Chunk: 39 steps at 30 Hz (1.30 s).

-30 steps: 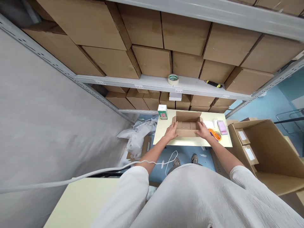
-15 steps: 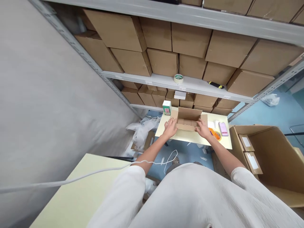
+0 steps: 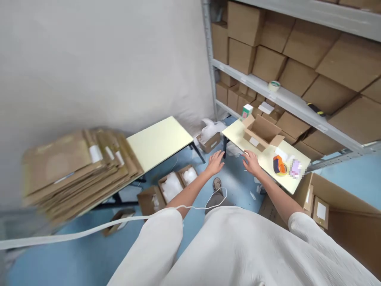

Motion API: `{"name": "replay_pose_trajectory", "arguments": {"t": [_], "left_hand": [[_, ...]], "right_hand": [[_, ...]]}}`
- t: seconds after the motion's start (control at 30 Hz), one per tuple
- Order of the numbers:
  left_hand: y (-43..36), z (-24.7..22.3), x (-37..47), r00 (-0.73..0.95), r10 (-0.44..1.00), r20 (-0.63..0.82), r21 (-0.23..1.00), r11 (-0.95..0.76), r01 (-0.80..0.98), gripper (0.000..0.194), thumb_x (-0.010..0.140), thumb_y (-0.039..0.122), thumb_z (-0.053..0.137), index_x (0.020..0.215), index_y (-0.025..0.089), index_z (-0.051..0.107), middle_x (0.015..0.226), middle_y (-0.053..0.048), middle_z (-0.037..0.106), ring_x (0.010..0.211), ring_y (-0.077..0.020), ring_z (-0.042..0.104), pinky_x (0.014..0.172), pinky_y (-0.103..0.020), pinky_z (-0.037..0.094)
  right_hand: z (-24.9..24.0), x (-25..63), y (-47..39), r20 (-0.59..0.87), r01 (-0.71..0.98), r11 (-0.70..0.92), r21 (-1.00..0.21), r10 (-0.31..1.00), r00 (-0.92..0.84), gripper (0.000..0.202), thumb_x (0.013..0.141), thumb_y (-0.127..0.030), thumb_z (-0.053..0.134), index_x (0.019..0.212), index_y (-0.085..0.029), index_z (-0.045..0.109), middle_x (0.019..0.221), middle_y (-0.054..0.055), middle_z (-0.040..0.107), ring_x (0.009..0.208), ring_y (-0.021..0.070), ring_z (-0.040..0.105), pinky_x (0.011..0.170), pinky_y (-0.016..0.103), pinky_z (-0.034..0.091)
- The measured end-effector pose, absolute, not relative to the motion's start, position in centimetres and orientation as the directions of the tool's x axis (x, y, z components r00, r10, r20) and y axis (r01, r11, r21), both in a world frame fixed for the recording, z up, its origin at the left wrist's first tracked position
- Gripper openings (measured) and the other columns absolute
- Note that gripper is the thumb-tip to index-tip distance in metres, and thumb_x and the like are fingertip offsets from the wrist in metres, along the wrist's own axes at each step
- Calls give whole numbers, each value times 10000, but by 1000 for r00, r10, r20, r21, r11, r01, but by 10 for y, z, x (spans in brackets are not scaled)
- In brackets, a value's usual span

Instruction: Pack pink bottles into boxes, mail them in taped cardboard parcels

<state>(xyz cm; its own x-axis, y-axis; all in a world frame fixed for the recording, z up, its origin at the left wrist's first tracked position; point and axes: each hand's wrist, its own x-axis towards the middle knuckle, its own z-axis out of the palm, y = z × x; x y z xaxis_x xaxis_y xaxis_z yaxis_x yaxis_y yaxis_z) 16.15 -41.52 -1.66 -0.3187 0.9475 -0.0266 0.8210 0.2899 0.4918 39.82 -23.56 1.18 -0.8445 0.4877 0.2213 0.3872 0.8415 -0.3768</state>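
Observation:
An open cardboard box stands on the small pale table at the right, its flaps spread outward. My right hand hovers at that table's near edge, fingers apart, holding nothing. In the air over the floor, my left hand is open with nothing in it, apart from the box. Behind the box sits a small green and white box. An orange tape dispenser rests on the table to the right of my right hand.
Flattened cardboard boxes are stacked on a second table at the left. Boxes of white packing material stand on the floor. A metal shelf holds many cartons. A large open carton is at the right. A white cable crosses low.
My view has swung left, bringing the flattened boxes into sight. Both hands have let go of the open box and moved away from it; it stays on the table.

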Motion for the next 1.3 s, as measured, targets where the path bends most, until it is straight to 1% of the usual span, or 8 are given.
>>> {"name": "replay_pose_trajectory", "arguments": {"t": [0.17,0.3,0.43,0.7,0.83,1.03,1.17,1.3], "left_hand": [[-526,-30,176,-418,902,-108,576,400,713,726,1012,273,627,1696,232,386,1749,-187,397,1597,-382,415,1270,-596,389],[-612,-38,179,-518,847,-121,610,475,634,734,991,261,653,1681,233,405,1713,-184,445,1585,-370,448,1275,-583,413],[-695,-48,184,-638,755,-150,604,581,546,741,984,249,655,1679,240,398,1717,-184,441,1577,-359,467,1270,-573,428],[-852,-60,191,-764,596,-246,556,732,392,677,988,217,628,1641,190,451,1723,-191,439,1577,-336,475,1299,-551,400],[-929,-72,178,-782,577,-238,571,734,367,682,984,216,629,1643,192,456,1708,-187,465,1560,-333,498,1279,-538,429],[-1038,-102,135,-756,598,-266,590,721,363,670,983,216,620,1637,196,477,1679,-173,510,1547,-327,514,1275,-517,442],[-1091,-116,107,-713,628,-313,597,714,366,609,1006,210,594,1610,200,513,1679,-163,516,1529,-331,535,1254,-509,463],[-1125,-140,84,-714,618,-329,599,721,348,565,1005,188,601,1568,200,561,1647,-150,555,1497,-312,566,1243,-477,474]], "right_hand": [[1,374,-293,147,236,889,-392,314,-938,373,1029,-269,539,1347,-229,731,1538,167,615,1414,353,532,1166,550,434],[-8,345,-345,88,112,904,-412,162,-983,392,1017,-252,532,1355,-218,729,1534,174,624,1416,352,533,1150,537,446],[-20,311,-402,21,21,905,-425,33,-999,386,1016,-256,536,1351,-221,724,1514,168,640,1388,344,549,1136,519,453],[-46,248,-545,-74,-128,879,-459,-181,-981,386,1010,-232,555,1356,-212,727,1505,167,645,1341,337,585,1118,502,482],[-60,220,-621,-87,-161,873,-460,-225,-971,387,1001,-227,577,1358,-213,726,1492,167,650,1344,345,587,1119,509,493],[-91,174,-737,-111,-146,852,-503,-231,-967,371,991,-220,567,1324,-195,729,1463,170,651,1306,318,607,1143,496,495],[-113,145,-800,-155,-90,833,-545,-206,-966,366,996,-226,558,1324,-182,714,1458,179,645,1337,312,600,1175,494,486],[-146,118,-838,-202,-49,808,-587,-206,-957,366,989,-221,567,1325,-178,704,1433,178,654,1335,298,618,1188,480,492]]}}
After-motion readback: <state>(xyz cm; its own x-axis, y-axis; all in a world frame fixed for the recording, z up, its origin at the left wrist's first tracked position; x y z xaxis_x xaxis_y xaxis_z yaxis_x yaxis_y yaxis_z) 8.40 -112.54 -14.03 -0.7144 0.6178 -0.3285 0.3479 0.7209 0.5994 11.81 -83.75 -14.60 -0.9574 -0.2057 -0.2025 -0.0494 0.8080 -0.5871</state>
